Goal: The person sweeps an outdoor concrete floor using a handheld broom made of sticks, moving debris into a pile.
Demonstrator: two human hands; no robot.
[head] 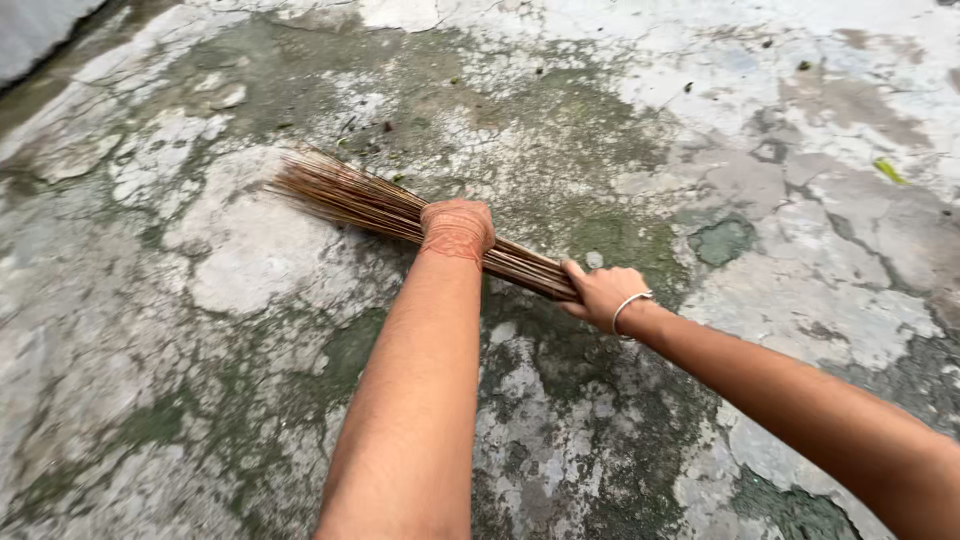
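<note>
- My left hand [457, 229] is closed around the middle of the stick broom [400, 212], where the bundle is still tight.
- My right hand [603, 294] is closed on the butt end, thumb laid along the sticks; a metal bangle [630, 305] sits on that wrist.
- The broom lies low and slanted over the concrete floor [240, 260], its splayed tips to the upper left, at or just above the surface.
- Handling, as I judge it: light, springy, thin brittle tips. Grip the bound part, never the loose fan.
- The floor is cracked, patchy and green with moss.
</note>
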